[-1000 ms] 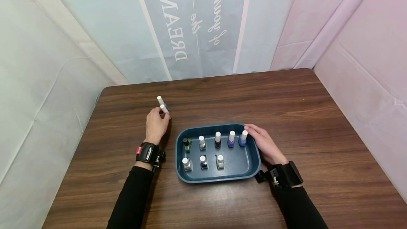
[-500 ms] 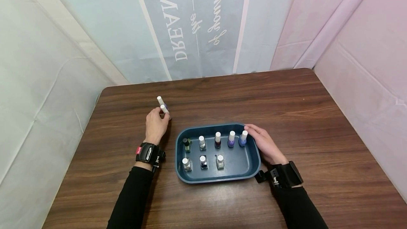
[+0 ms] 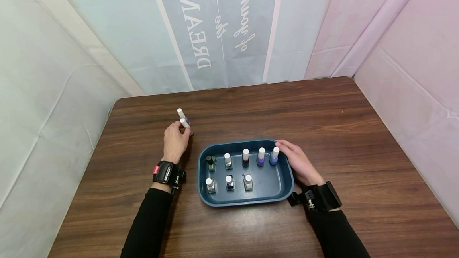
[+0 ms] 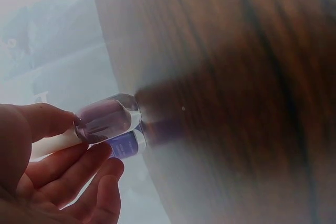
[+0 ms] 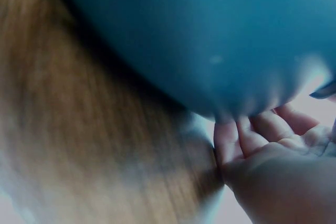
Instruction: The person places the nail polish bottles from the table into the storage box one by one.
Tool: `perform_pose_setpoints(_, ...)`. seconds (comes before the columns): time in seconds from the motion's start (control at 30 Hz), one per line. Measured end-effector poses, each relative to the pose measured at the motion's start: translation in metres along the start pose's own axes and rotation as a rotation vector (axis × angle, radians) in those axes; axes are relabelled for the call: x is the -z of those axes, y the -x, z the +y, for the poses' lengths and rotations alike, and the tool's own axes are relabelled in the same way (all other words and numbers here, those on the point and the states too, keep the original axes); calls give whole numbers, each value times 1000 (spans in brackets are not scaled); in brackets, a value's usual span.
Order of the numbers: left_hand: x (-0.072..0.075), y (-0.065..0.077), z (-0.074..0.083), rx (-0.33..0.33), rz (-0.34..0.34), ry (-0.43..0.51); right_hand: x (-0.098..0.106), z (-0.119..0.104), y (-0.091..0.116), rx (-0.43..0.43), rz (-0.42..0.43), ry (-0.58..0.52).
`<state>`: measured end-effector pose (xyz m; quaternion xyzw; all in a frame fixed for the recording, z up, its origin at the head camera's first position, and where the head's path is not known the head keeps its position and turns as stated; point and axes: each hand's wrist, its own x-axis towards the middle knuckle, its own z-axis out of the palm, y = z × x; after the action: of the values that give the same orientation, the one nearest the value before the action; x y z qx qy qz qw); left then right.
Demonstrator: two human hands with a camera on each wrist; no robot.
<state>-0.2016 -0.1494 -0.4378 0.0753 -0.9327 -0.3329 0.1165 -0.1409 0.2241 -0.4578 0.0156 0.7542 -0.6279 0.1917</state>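
Observation:
My left hand (image 3: 175, 141) pinches a nail polish bottle (image 4: 107, 120) with a white cap and mauve polish between thumb and fingers. Right behind it is a second nail polish bottle (image 4: 125, 144), blue-violet, its white cap (image 3: 180, 112) showing in the head view. The tray (image 3: 247, 201) is dark blue and holds several nail polish bottles in two rows. At the tray's far right corner my right hand (image 3: 299, 163) grips the rim, its fingertips against the outer wall (image 5: 210, 61) in the right wrist view. The thumb there is mostly hidden.
In the tray's back row stand a dark-capped green bottle (image 3: 210, 163) and white-capped ones, including a purple bottle (image 3: 260, 157) and a blue bottle (image 3: 274, 156). The front row includes a clear-looking bottle (image 3: 248, 182). A wooden table (image 3: 358, 150) meets a printed curtain (image 3: 229, 31) behind.
My left hand shifts very slightly to the left with the mauve nail polish bottle. The tray and my right hand stay where they were.

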Motion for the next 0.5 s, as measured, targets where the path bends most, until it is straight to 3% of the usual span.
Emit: perform_pose_setpoints(0.5,2,3,0,-16,-3,-8,1,0,-1,5,-1,-3)
